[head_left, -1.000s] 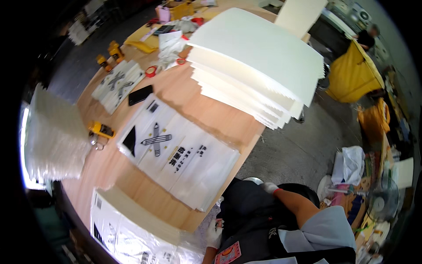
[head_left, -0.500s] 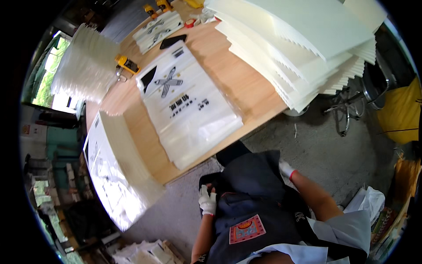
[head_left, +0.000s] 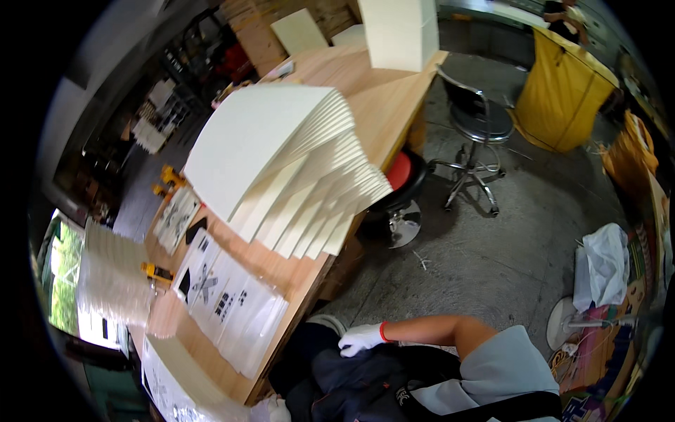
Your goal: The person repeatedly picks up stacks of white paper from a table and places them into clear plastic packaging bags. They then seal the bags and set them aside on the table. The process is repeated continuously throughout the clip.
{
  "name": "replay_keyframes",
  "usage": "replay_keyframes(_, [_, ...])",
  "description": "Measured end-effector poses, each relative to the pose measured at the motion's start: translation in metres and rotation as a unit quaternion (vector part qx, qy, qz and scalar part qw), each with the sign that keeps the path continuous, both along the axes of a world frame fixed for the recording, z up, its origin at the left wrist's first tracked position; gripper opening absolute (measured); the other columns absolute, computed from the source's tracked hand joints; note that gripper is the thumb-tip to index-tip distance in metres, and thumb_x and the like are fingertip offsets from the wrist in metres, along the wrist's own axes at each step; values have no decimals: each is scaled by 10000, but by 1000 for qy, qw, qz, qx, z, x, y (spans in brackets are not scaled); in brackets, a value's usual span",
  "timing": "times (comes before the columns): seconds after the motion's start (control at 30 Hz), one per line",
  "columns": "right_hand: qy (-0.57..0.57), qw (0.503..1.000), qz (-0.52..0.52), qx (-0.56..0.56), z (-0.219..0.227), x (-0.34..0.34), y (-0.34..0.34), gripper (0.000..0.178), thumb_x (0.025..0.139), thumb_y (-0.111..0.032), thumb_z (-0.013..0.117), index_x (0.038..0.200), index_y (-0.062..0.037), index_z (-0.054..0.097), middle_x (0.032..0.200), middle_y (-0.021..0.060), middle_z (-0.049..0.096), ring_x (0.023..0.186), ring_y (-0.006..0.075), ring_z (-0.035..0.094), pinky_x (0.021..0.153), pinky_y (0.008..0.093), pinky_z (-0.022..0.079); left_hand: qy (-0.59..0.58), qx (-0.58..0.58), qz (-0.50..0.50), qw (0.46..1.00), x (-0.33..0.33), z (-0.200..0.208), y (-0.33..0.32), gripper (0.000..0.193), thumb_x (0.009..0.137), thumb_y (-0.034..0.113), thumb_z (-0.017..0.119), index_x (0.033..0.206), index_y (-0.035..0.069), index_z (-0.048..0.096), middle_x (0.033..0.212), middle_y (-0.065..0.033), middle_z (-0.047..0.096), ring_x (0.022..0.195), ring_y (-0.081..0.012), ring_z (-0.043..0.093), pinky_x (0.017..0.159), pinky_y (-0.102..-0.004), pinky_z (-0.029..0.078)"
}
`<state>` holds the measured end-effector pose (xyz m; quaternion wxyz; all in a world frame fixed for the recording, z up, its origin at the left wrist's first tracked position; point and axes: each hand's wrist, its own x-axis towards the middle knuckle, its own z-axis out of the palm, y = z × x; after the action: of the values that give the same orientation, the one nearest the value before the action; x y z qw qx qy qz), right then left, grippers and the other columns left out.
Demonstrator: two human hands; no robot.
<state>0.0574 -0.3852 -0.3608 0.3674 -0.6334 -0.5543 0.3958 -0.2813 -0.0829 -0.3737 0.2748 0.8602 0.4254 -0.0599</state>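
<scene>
My right hand [head_left: 362,339], in a white glove with a red cuff, is at my dark apron [head_left: 365,373], its fingers bent against the cloth. Low in the picture, my gloved left hand [head_left: 274,408] shows only in part beside the table's near corner, its fingers blurred and hidden. Closest to it is a stack of white sheets in a shiny printed bag [head_left: 190,383]. Flat on the wooden table [head_left: 302,288] lies a pile of clear printed plastic bags [head_left: 228,302]. Beyond it, a tall fanned stack of white sheets [head_left: 260,148] covers much of the tabletop.
Another tall white stack [head_left: 112,274] stands at the left, near a yellow bottle [head_left: 156,272]. A black phone [head_left: 196,230] lies beyond the bags. A red-topped stool [head_left: 399,172] and a wheeled chair [head_left: 481,123] stand right of the table. Another person [head_left: 566,21] is far back.
The view has swung right, bringing the chair, yellow sack and far table end into sight. My right hand has come inward over the apron; my left is now mostly out of the picture.
</scene>
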Motion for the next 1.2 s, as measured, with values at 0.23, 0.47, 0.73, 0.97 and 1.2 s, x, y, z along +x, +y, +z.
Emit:
replay_keyframes(0.23, [5, 970, -231, -73, 20, -7, -38, 518, 915, -526, 381, 1064, -92, 622, 1059, 186, 629, 1009, 371, 577, 854, 449, 428, 65, 39, -294, 953, 22, 66, -44, 244, 823, 205, 557, 983, 45, 647, 921, -192, 650, 900, -357, 610, 821, -385, 488])
replay_keyframes(0.47, [-146, 928, -327, -103, 41, -24, -19, 522, 888, -553, 438, 1050, -82, 597, 965, 178, 651, 936, 374, 611, 791, 473, 461, 129, -69, -387, 910, 26, 124, -77, 317, 800, 260, 585, 1042, 65, 651, 1013, -187, 652, 1006, -365, 592, 881, -427, 467])
replay_keyframes(0.73, [-128, 966, -218, -59, 14, 6, 0, 383, 821, -401, 532, 800, -36, 648, 796, 190, 636, 757, 388, 606, 659, 482, 441, 198, 15, -409, 891, 55, 127, -102, 382, 832, 289, 504, 1151, 108, 614, 1135, -169, 617, 1066, -350, 575, 923, -411, 457])
replay_keyframes(0.97, [-114, 982, 149, -18, 30, -3, -49, 267, 753, -246, 590, 677, 7, 623, 587, 173, 553, 535, 253, 497, 561, 419, 387, 132, 7, -364, 922, 41, 119, -89, 415, 835, 303, 537, 1194, 106, 599, 1171, -163, 610, 1107, -322, 567, 958, -385, 441])
replay_keyframes(1.2, [-197, 961, 122, -152, 55, -22, -87, 368, 795, -374, 555, 779, -22, 661, 708, 185, 620, 668, 317, 594, 630, 447, 435, 114, -1, -338, 934, 41, 122, -97, 422, 847, 307, 546, 1192, 70, 596, 1171, -163, 612, 1108, -319, 570, 959, -378, 442])
